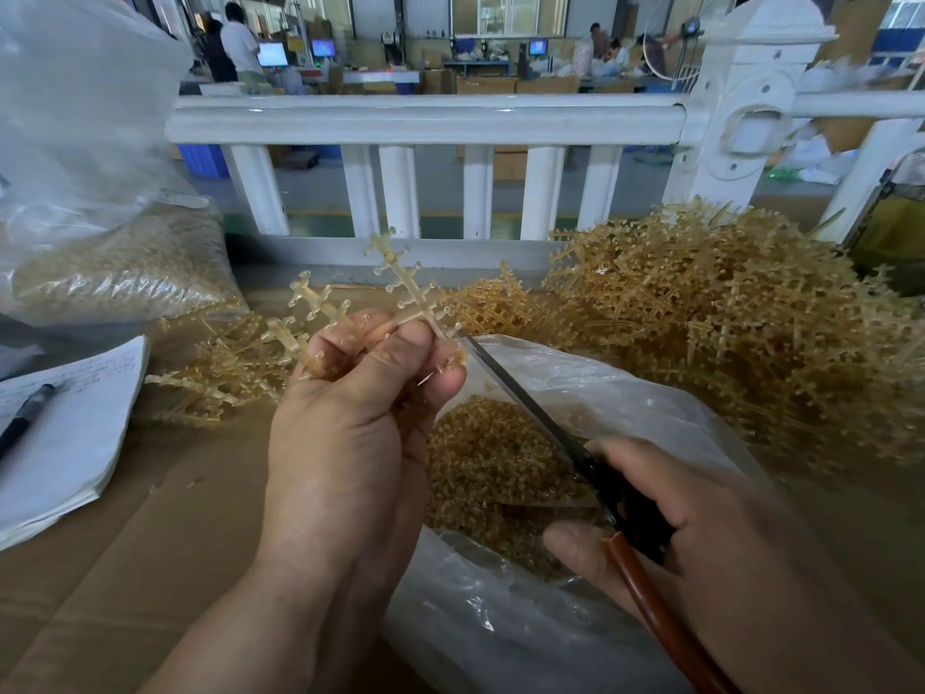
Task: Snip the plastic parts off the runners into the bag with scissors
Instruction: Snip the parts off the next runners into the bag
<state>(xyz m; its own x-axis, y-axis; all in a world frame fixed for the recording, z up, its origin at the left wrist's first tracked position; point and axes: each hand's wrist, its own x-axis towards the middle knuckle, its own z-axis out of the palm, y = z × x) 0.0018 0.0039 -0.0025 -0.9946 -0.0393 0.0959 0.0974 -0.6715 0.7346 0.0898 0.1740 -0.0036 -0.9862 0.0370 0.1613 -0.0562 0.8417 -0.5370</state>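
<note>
My left hand (350, 433) grips a bunch of pale amber plastic runners (400, 288), whose branched ends fan out above my fingers. My right hand (711, 538) holds scissors (530, 408) with dark handles; the blade tips touch the runner by my left thumb. Directly below lies an open clear plastic bag (625, 388) with a heap of small amber snipped parts (490, 468) inside.
A big tangled pile of uncut runners (726, 313) fills the right of the cardboard-covered table (150, 543); a smaller pile (225, 373) lies left. A filled bag (115, 263) stands far left, beside a notepad with a pen (25, 418). A white railing (425, 117) runs behind.
</note>
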